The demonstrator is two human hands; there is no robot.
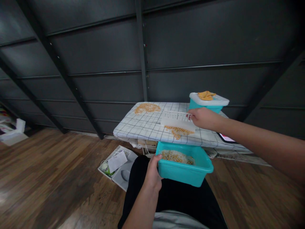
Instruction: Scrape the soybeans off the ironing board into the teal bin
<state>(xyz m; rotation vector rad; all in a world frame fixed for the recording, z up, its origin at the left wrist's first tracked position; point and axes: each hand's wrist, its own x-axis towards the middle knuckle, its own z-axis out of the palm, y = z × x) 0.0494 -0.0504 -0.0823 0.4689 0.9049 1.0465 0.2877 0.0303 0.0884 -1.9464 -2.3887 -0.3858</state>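
My left hand grips the left side of a turquoise plastic tub, its thumb over the rim. Inside the tub lie yellow soybean-like beans mixed with paler grains. The tub is held just below the table's front edge. My right hand pinches the right end of a white slotted plastic sheet, which stands tilted on the tablecloth. Along the sheet's lower edge, on the side facing me, is a row of loose yellow beans. Farther back on the left, more beans and grains lie spread out.
A checked white cloth covers the table. At its back right stands another turquoise box with a white lid and a yellow cloth on top. A dark-edged tablet-like device lies under my right forearm. An open white box sits on the floor.
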